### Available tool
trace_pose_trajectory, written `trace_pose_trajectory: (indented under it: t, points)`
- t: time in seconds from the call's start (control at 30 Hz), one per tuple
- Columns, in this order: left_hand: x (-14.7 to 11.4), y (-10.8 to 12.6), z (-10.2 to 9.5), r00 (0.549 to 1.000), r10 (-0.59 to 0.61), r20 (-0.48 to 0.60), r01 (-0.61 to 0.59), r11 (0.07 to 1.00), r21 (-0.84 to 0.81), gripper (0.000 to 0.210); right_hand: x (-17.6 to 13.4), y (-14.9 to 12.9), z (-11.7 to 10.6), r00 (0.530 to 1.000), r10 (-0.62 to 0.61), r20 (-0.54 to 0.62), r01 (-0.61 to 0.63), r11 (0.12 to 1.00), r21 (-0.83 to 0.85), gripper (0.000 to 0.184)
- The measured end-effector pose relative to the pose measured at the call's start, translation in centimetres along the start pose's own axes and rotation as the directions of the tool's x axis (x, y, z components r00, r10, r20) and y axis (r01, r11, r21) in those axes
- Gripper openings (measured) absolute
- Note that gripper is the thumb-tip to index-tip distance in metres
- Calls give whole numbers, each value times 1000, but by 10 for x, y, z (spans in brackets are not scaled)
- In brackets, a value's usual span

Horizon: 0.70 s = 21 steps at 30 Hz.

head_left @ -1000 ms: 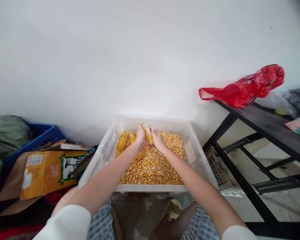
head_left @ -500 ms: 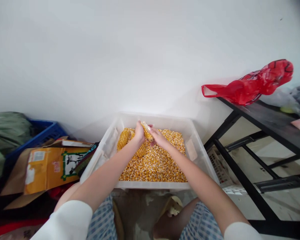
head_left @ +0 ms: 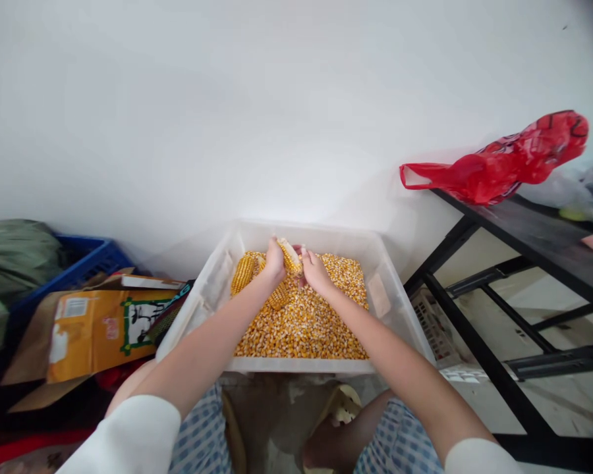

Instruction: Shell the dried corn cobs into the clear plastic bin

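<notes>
A clear plastic tub (head_left: 395,309) on the floor in front of me holds a deep layer of loose yellow corn kernels (head_left: 306,329). Over its far half, my left hand (head_left: 275,261) and my right hand (head_left: 315,271) both grip one partly stripped corn cob (head_left: 290,255), held tilted between them. Two more whole cobs (head_left: 243,274) lie on the kernels at the tub's far left, one partly hidden under my left wrist.
A torn orange cardboard box (head_left: 91,332) and a blue crate (head_left: 79,263) with green cloth (head_left: 10,263) stand at the left. At the right is a black metal table (head_left: 518,237) with a red plastic bag (head_left: 504,168) on it. A white wall rises behind.
My right hand has shifted slightly on the cob, its fingers closing round it again. The cob stays in the same place over the tub. The camera has tilted a little.
</notes>
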<state>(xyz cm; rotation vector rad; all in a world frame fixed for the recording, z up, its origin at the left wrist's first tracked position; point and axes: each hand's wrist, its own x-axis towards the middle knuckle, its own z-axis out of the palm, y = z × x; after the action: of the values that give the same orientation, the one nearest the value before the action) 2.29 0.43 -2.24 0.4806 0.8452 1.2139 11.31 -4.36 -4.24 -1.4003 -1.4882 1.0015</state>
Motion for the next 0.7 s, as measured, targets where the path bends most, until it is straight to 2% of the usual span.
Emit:
trace_pose_trajectory:
  t: [0.13,0.23,0.3,0.47,0.6,0.7]
  points:
    - [5,7,-4,999,32,-26,-32,999,14,49,1,-5,-9,969,-30,244,-8,988,152,43]
    - [7,11,-8,997,35,-63,-35,999,3,48,-1,-6,-8,950,-63,305,24,991,132,48]
    - [7,12,-8,996,45,-80,-45,999,-1,47,-4,-4,-5,960,-78,268,63,996,66,46]
    - [5,9,-6,995,63,-83,-64,998,-5,48,-10,-2,4,984,-151,89,159,984,-84,50]
    - [5,8,-6,998,27,-56,-28,1000,-14,53,-8,-1,6,995,-86,44,87,996,-28,61]
    - [6,8,-7,999,8,-33,-9,1000,-18,57,-4,-1,2,997,-39,69,37,999,27,62]
